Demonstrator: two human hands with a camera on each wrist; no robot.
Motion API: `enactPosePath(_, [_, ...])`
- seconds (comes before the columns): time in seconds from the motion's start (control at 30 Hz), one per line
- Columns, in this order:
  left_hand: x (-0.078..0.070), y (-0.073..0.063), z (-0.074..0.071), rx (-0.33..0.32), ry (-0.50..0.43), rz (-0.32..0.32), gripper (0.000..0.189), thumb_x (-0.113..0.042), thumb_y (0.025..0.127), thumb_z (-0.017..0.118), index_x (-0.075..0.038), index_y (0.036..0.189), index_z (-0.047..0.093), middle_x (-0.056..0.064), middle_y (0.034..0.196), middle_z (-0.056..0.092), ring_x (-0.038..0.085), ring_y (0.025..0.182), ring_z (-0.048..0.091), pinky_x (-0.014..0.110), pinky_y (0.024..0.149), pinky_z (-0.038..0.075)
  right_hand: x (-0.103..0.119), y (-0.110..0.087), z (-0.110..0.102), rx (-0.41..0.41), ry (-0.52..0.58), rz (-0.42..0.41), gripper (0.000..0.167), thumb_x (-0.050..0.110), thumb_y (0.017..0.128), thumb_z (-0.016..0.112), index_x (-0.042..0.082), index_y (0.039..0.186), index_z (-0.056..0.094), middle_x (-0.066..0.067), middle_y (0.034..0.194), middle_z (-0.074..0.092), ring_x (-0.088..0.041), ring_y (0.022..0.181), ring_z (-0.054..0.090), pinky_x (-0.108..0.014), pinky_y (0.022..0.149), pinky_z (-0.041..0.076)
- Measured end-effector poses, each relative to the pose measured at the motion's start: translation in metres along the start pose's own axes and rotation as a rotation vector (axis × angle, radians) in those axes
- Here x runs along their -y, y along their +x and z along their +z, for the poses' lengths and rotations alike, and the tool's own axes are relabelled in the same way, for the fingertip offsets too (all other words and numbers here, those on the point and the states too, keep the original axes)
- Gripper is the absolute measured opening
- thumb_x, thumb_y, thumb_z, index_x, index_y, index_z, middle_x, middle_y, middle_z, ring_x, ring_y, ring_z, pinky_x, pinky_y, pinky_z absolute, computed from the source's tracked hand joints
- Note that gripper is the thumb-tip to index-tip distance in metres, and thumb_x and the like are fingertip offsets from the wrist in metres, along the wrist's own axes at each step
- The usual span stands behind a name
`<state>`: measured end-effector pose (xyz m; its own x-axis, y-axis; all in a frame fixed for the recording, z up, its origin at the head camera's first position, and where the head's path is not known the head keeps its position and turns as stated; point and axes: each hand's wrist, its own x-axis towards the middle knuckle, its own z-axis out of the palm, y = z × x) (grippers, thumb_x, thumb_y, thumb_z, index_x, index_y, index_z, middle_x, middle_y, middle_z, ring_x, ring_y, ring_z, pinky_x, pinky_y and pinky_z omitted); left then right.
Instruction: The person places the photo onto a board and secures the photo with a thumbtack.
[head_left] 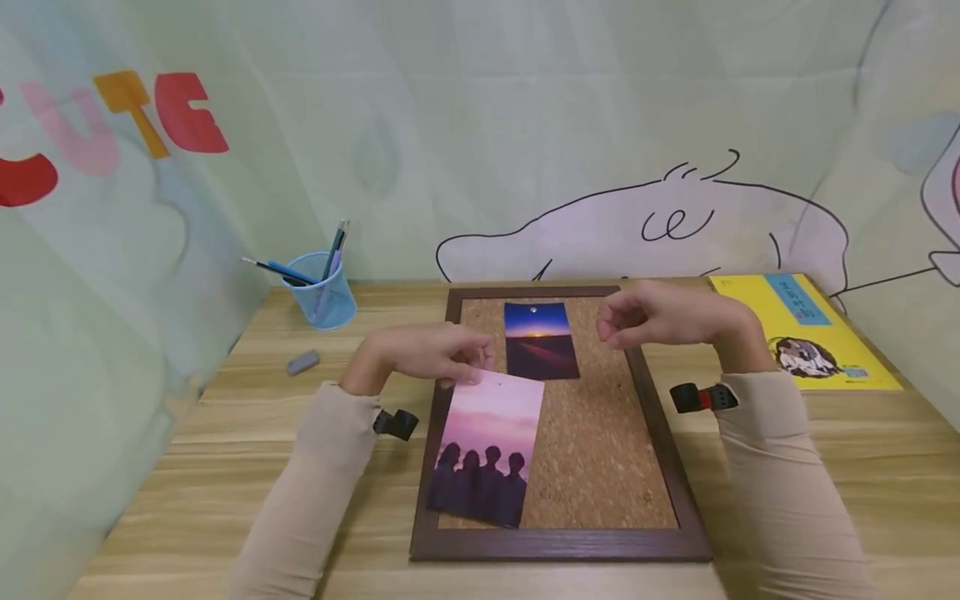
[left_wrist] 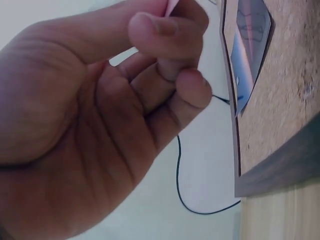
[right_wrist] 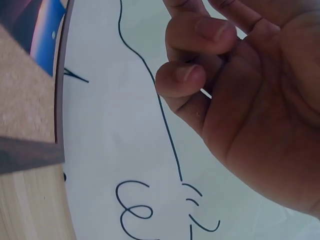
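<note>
My left hand (head_left: 438, 350) pinches the top edge of a photo (head_left: 489, 450) with a pink sky and several dark silhouettes. A small dark mark shows near its top edge. The photo slants over the lower left of a cork board (head_left: 600, 450) in a dark frame. A sunset photo (head_left: 542, 350) lies higher on the board, with a pin (head_left: 533, 310) at its top. Over the upper right of the frame hovers my right hand (head_left: 667, 315), fingers curled. In the right wrist view the thumb and index tips are cut off, so anything between them is hidden.
A blue mesh cup (head_left: 330, 300) of pencils stands at the back left, with a grey eraser (head_left: 303, 362) before it. A yellow book (head_left: 847, 367) lies right of the board. A printed curtain (head_left: 525, 125) hangs behind the wooden table (head_left: 247, 433).
</note>
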<state>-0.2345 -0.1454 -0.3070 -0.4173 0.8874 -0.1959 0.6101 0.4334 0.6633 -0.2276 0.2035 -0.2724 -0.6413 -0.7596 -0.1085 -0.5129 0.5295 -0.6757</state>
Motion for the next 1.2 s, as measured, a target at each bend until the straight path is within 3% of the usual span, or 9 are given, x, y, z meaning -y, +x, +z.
enactPosePath(0.27, [-0.001, 0.019, 0.008, -0.016, -0.072, 0.044, 0.003, -0.006, 0.103, 0.053, -0.005, 0.104, 0.055, 0.0, 0.075, 0.055, 0.023, 0.062, 0.053, 0.036, 0.059, 0.048, 0.003, 0.008, 0.005, -0.015, 0.03, -0.047, 0.002, 0.011, 0.098, 0.064, 0.01, 0.096, 0.066, -0.003, 0.082, 0.059, -0.015, 0.07, 0.051, -0.026, 0.062, 0.044])
enactPosePath(0.43, [-0.003, 0.024, 0.012, -0.049, -0.057, 0.0, 0.004, -0.008, 0.104, 0.053, -0.006, 0.102, 0.056, 0.001, 0.075, 0.056, 0.018, 0.061, 0.053, 0.027, 0.058, 0.046, -0.005, 0.011, 0.008, -0.025, 0.072, -0.11, 0.003, 0.006, 0.098, 0.063, 0.005, 0.097, 0.065, -0.003, 0.082, 0.059, -0.013, 0.068, 0.049, -0.025, 0.061, 0.044])
enactPosePath(0.6, [-0.003, 0.025, 0.013, -0.086, -0.058, -0.059, 0.005, -0.008, 0.103, 0.055, -0.005, 0.102, 0.058, 0.002, 0.076, 0.058, 0.013, 0.06, 0.054, 0.028, 0.058, 0.047, -0.007, 0.015, 0.01, -0.023, 0.079, -0.13, 0.004, 0.006, 0.098, 0.062, 0.007, 0.097, 0.065, -0.003, 0.081, 0.058, -0.013, 0.067, 0.049, -0.025, 0.059, 0.043])
enactPosePath(0.8, [-0.002, 0.027, 0.017, -0.12, -0.063, -0.095, 0.003, -0.008, 0.102, 0.057, -0.005, 0.103, 0.058, 0.002, 0.075, 0.059, 0.025, 0.061, 0.058, 0.036, 0.059, 0.05, -0.009, 0.021, 0.014, -0.017, 0.064, -0.115, 0.003, 0.008, 0.098, 0.063, 0.008, 0.097, 0.066, -0.002, 0.081, 0.059, -0.014, 0.069, 0.05, -0.025, 0.06, 0.043])
enactPosePath(0.93, [-0.005, 0.033, 0.02, -0.137, -0.05, -0.112, 0.004, -0.009, 0.101, 0.059, -0.005, 0.103, 0.06, 0.002, 0.074, 0.06, 0.031, 0.064, 0.061, 0.034, 0.058, 0.051, -0.006, 0.026, 0.016, -0.019, 0.066, -0.105, 0.004, 0.008, 0.098, 0.063, 0.006, 0.096, 0.065, -0.003, 0.081, 0.057, -0.015, 0.069, 0.049, -0.026, 0.06, 0.042])
enactPosePath(1.2, [-0.007, 0.041, 0.024, -0.154, -0.027, -0.14, 0.003, -0.008, 0.101, 0.059, -0.005, 0.102, 0.058, 0.002, 0.074, 0.062, 0.016, 0.06, 0.06, 0.025, 0.057, 0.048, -0.002, 0.037, 0.025, 0.022, 0.064, -0.066, 0.004, 0.011, 0.099, 0.063, 0.007, 0.098, 0.064, -0.006, 0.088, 0.06, -0.018, 0.076, 0.053, -0.029, 0.067, 0.045])
